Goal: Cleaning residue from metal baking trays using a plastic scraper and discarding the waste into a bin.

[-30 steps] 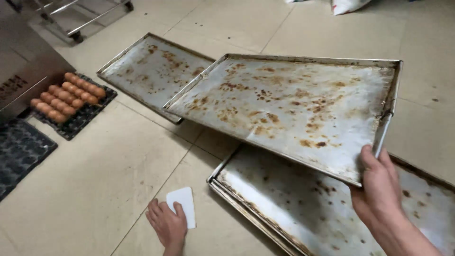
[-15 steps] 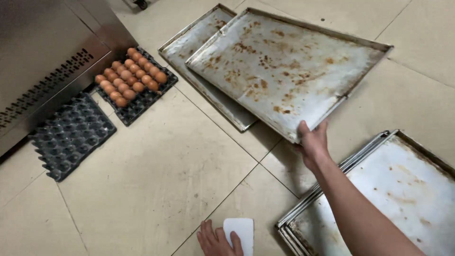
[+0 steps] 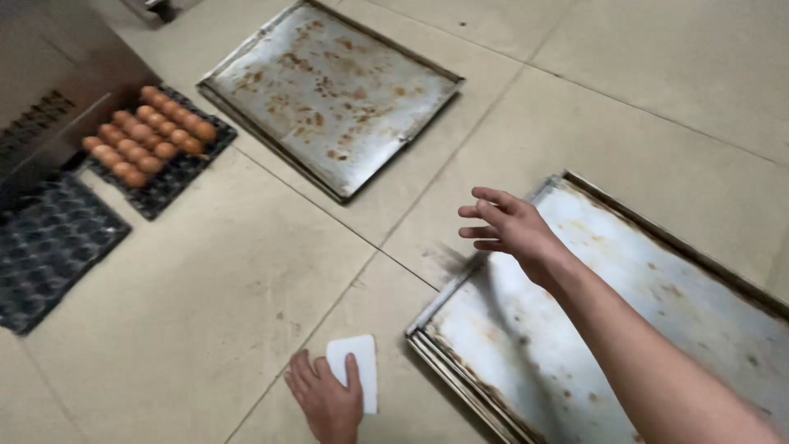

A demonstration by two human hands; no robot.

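Note:
My right hand [image 3: 511,228] hovers with fingers spread above the near left corner of a stack of stained metal baking trays [image 3: 657,329] on the tiled floor at the right. It holds nothing. My left hand [image 3: 326,400] rests flat on the floor at the bottom, its fingers lying on a small white plastic scraper [image 3: 357,366]. Further away, another stained baking tray [image 3: 329,90] lies flat on the floor, on top of a second one, apart from both hands.
A dark egg tray with several brown eggs [image 3: 152,136] sits at the left beside a steel cabinet [image 3: 49,99]. An empty dark egg tray [image 3: 45,247] lies closer to me. Beige floor tiles [image 3: 205,288] surround everything.
My right hand has set the lifted baking tray down on the far tray, let go, and drawn back over the near stack. My left hand stays on the scraper.

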